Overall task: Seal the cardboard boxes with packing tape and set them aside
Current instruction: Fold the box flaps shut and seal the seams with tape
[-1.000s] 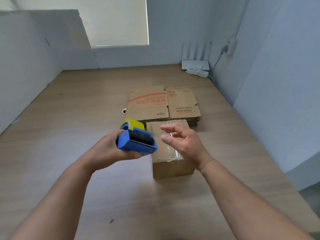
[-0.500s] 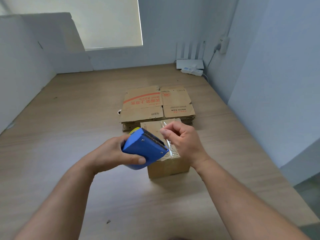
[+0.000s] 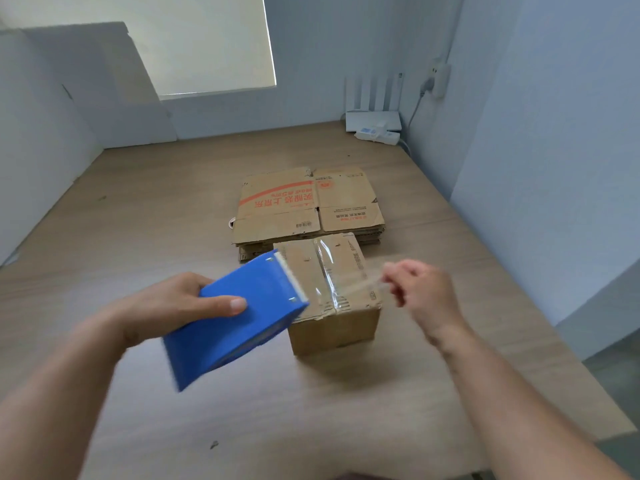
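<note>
A small closed cardboard box [image 3: 346, 327] stands on the wooden table, with a strip of clear tape running along its top seam. My left hand [image 3: 173, 303] grips a blue tape dispenser [image 3: 239, 320], held above the table just left of the box. My right hand [image 3: 422, 296] pinches the free end of a clear tape strip [image 3: 349, 289] that stretches from the dispenser's blade across the box top to the right. The tape roll itself is hidden behind the dispenser's blue side.
A stack of flattened cardboard boxes [image 3: 308, 206] lies directly behind the small box. A white router [image 3: 374, 116] and a power strip [image 3: 377, 136] sit at the far right corner by the wall. The table edge [image 3: 588, 375] runs close on the right.
My right hand has pulled the tape end away from the dispenser to the right, drawing out a strip over the box. The dispenser has tilted and shifted left and down.
</note>
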The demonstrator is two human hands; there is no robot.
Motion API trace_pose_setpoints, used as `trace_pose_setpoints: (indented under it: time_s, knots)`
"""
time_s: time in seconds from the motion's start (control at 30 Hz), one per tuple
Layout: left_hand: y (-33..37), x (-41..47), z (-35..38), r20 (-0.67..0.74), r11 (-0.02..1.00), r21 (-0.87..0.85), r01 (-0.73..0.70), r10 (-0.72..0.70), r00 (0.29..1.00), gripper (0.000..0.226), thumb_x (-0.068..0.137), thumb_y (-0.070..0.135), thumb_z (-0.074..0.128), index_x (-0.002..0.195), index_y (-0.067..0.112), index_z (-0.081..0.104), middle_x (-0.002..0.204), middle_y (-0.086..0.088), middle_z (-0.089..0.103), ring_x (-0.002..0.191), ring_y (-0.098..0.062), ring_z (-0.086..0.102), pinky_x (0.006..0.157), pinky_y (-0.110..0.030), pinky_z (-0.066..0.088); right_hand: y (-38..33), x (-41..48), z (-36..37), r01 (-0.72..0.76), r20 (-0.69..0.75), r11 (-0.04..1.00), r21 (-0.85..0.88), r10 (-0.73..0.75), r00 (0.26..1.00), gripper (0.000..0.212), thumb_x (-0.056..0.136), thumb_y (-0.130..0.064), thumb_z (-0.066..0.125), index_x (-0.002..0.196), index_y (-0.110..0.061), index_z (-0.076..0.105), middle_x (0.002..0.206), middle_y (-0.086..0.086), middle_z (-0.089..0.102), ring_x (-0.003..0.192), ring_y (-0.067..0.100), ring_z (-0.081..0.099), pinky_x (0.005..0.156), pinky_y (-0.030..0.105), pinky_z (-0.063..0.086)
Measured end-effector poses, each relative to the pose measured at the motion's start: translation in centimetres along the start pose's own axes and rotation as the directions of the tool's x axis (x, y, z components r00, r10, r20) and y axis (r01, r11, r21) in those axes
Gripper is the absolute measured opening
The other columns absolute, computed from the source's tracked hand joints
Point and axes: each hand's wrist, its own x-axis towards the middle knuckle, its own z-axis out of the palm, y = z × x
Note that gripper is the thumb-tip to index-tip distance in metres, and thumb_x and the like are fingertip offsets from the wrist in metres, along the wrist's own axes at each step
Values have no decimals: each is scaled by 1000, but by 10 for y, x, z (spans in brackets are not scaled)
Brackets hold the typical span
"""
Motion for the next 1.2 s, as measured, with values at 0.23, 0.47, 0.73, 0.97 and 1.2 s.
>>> trace_pose_setpoints:
  time_s: [0.23, 0.47, 0.73, 0.97, 1.2]
  knots:
    - [-22, -1, -15, -55, 963, 216, 163, -154, 986, 99, 21, 94, 62, 81, 17, 76, 77, -5, 75, 72, -26, 72, 82, -46, 53, 37, -1, -8, -108, -49, 977, -183, 101, 994, 32, 90, -19, 58, 61, -6, 63, 47, -4, 51, 50, 16, 44, 56, 32, 37]
    - [-22, 23, -15, -90, 910, 355, 212, -192, 977, 97, 26, 95, 53, 76, 15, 73, 72, -2, 73, 67, -21, 70, 66, -30, 45, 54, -2, 0, -179, -104, 962, -204, 160, 982, 34, 90, -19, 57, 56, -16, 61, 50, -3, 52, 51, 15, 44, 55, 29, 36]
    - [-32, 57, -7, -75, 869, 418, 266, -259, 963, 90, 34, 89, 55, 80, 14, 73, 76, -1, 73, 71, -18, 69, 66, -29, 44, 67, 5, 8, -285, -140, 942, -178, 262, 955, 27, 88, -17, 58, 66, -3, 66, 52, 1, 52, 54, 18, 44, 57, 31, 37]
    - [-45, 68, 4, -38, 890, 324, 320, -325, 945, 77, 37, 77, 61, 81, 16, 73, 75, 1, 74, 71, -17, 70, 64, -26, 45, 68, 14, 13, -454, 13, 891, -15, 455, 891, 27, 94, -21, 56, 70, -9, 60, 54, 5, 47, 46, 17, 37, 44, 23, 31]
    - [-50, 69, 3, -56, 890, 348, 294, -293, 954, 74, 42, 80, 59, 80, 18, 72, 79, 0, 72, 73, -17, 69, 67, -28, 45, 94, -1, 14, -538, -275, 653, -533, 468, 840, 28, 94, -25, 48, 87, -4, 64, 92, 21, 67, 93, 37, 64, 65, 29, 41]
